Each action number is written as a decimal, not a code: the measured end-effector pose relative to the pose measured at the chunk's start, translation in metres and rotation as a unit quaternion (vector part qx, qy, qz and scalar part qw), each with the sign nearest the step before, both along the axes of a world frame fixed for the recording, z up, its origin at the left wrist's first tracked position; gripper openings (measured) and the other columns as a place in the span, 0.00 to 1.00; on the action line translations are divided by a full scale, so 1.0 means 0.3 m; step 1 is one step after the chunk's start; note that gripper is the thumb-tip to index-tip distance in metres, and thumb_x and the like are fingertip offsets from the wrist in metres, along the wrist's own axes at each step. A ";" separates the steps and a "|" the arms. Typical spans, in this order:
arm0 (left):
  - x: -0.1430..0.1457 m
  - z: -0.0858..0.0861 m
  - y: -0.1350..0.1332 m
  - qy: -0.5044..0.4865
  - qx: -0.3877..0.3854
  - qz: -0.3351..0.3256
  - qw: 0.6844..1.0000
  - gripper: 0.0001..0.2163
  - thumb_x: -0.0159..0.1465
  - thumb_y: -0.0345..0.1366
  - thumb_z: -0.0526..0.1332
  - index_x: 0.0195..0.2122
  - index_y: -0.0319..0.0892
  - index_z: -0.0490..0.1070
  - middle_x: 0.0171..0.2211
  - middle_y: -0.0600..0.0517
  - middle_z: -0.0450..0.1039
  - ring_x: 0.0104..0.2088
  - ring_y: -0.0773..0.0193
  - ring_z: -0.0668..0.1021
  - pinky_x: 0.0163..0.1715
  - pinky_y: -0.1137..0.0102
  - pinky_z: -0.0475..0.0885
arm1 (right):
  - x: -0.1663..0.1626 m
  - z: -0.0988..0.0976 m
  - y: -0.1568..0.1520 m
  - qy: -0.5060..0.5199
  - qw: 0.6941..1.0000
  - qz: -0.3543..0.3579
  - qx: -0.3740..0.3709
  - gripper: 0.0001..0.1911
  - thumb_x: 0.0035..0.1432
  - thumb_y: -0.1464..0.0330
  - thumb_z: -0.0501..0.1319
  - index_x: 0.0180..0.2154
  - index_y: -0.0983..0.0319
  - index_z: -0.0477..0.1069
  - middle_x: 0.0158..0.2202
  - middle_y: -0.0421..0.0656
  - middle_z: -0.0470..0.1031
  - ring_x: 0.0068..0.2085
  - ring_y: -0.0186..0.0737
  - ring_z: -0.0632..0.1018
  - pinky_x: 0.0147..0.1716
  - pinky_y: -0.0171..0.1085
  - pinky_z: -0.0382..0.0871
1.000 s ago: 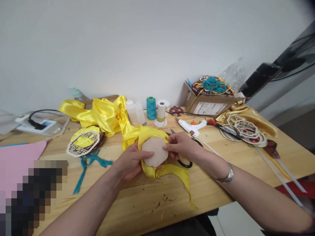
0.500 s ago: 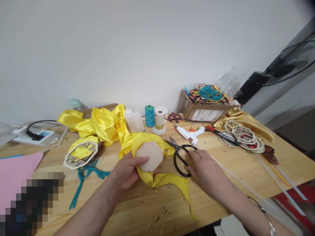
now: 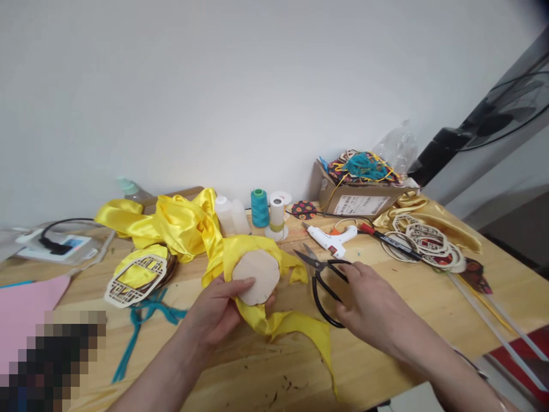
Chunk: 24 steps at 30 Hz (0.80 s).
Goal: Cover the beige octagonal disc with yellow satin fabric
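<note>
scissors just right of the pale disc; cannot tell if lifted off the table. long axis slanted: blade tips point away and leftward, to the disc's far side, handles nearer the wearer. grey metal blades parted in a narrow v; large black loop handles. right hand: fingers gripping the loops, thumb at the near one. left hand: thumb on the disc, fingers beneath, gripping it with yellow cloth. disc roundish, plain-faced; cloth glossy, strip trailing to disc's near right.
</note>
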State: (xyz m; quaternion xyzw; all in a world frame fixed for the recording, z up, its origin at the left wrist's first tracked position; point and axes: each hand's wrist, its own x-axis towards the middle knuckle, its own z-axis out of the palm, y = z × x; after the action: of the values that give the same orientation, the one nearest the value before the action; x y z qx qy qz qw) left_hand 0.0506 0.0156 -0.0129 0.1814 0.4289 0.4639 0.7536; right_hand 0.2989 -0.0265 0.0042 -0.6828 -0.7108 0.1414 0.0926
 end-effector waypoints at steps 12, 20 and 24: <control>0.010 -0.001 0.002 -0.017 0.006 0.049 0.999 0.24 0.56 0.18 0.59 0.52 0.43 0.67 0.40 0.44 0.78 0.36 0.52 0.81 0.35 0.54 0.79 | -0.155 0.075 -0.102 0.463 0.867 0.008 -0.185 0.17 0.54 0.54 0.58 0.33 0.62 0.65 0.27 0.38 0.62 0.28 0.33 0.64 0.26 0.30 0.60; 0.015 0.020 -0.008 -0.023 0.005 0.047 0.999 0.23 0.56 0.18 0.58 0.51 0.42 0.68 0.36 0.45 0.79 0.33 0.56 0.81 0.32 0.62 0.80 | -0.193 0.015 -0.096 0.419 0.873 0.008 -0.248 0.18 0.59 0.54 0.54 0.29 0.62 0.63 0.23 0.36 0.57 0.23 0.30 0.62 0.19 0.29 0.54; 0.021 0.024 -0.012 -0.021 0.005 0.042 0.999 0.22 0.55 0.18 0.58 0.51 0.40 0.69 0.36 0.44 0.79 0.33 0.54 0.81 0.32 0.60 0.80 | -0.199 0.033 -0.084 0.448 0.863 0.013 -0.234 0.18 0.57 0.54 0.55 0.28 0.62 0.64 0.24 0.37 0.58 0.25 0.31 0.64 0.21 0.29 0.59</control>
State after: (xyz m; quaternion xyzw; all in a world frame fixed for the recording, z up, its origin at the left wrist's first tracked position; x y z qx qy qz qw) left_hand 0.0568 0.0119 -0.0056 0.1574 0.4176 0.5009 0.7416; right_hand 0.2393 -0.0516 0.0142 -0.5382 -0.5474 0.5953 0.2372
